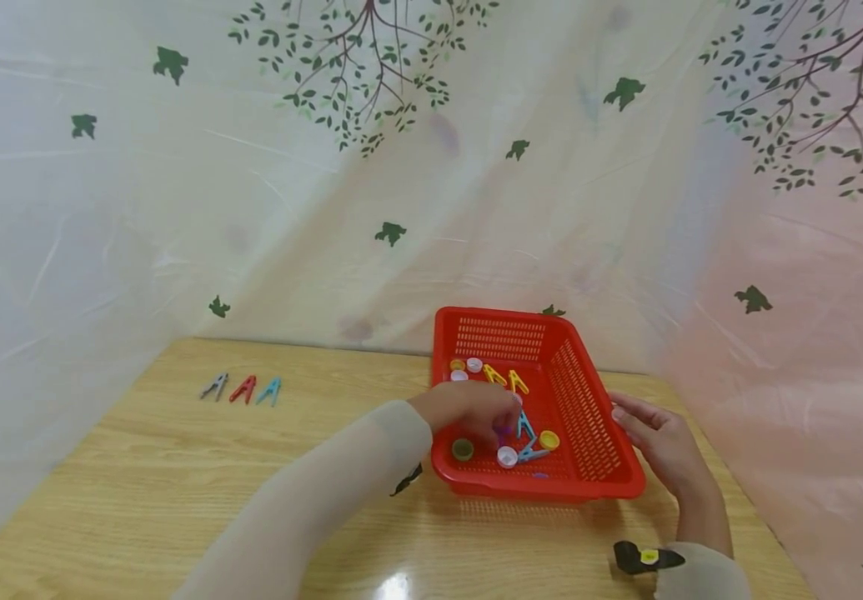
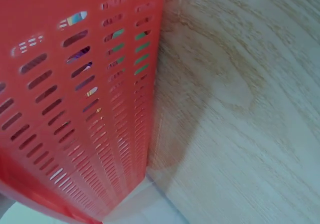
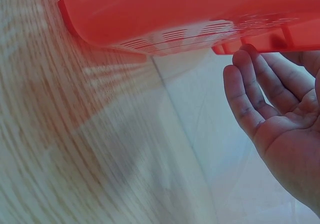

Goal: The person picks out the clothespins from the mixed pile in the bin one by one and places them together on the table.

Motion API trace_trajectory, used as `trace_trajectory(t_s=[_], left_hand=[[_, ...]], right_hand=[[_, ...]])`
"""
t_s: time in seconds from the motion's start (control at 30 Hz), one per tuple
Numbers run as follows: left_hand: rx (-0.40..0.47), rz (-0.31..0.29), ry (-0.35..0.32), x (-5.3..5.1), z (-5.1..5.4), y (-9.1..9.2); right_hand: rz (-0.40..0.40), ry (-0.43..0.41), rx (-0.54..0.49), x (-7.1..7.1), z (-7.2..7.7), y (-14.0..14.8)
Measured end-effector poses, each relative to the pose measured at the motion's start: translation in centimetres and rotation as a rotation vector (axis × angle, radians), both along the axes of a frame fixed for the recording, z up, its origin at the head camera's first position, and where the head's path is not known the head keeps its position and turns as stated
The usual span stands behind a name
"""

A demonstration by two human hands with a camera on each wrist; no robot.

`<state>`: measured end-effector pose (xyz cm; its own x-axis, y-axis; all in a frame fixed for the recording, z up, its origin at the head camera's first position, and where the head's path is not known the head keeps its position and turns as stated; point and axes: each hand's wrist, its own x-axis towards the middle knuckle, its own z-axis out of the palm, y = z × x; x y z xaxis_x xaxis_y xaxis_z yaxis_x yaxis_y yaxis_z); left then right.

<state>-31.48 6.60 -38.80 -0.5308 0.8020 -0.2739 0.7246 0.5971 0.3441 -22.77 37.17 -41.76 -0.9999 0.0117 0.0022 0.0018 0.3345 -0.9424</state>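
Note:
A red plastic basket (image 1: 596, 400) with slotted walls stands on the table. Into it reaches my left hand (image 1: 479, 410), fingers pointing down beside a small purple piece (image 1: 504, 434); whether they pinch it is hidden. Around that hand lie blue clothespins (image 1: 524, 425), yellow clothespins (image 1: 518, 382), a white bottle cap (image 1: 507, 457), a yellow cap (image 1: 549, 440) and a dark green cap (image 1: 463, 450). My right hand (image 1: 659, 437) holds the basket's right rim, its fingers (image 3: 270, 78) under the edge in the right wrist view. The left wrist view shows only the basket's outer wall (image 2: 80, 98) and the table.
On the table's left side a grey clothespin (image 1: 215, 385), a red clothespin (image 1: 243, 388) and a light blue clothespin (image 1: 269, 390) lie in a row. A pale curtain (image 1: 311, 250) with leaf prints hangs behind the wooden table (image 1: 176, 483) and along its sides.

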Motion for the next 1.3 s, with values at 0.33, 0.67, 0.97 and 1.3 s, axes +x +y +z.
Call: trace_trajectory(t_s=[0.33, 0.67, 0.97, 1.3], left_hand=[[-0.001, -0.09, 0.136, -0.5, 0.9, 0.0], [0.096, -0.023, 0.156, -0.4, 2.1, -1.4], [0.122, -0.001, 0.206, -0.3, 3.2, -3.2], [0.168, -0.026, 0.279, -0.7, 3.6, -6.1]], right_hand=[[-0.019, -0.012, 0.035, 0.2, 0.1, 0.1], [-0.012, -0.001, 0.027, 0.1, 0.0, 0.1], [-0.009, -0.009, 0.012, -0.1, 0.0, 0.0], [-0.019, -0.032, 0.029, 0.0, 0.2, -0.1]])
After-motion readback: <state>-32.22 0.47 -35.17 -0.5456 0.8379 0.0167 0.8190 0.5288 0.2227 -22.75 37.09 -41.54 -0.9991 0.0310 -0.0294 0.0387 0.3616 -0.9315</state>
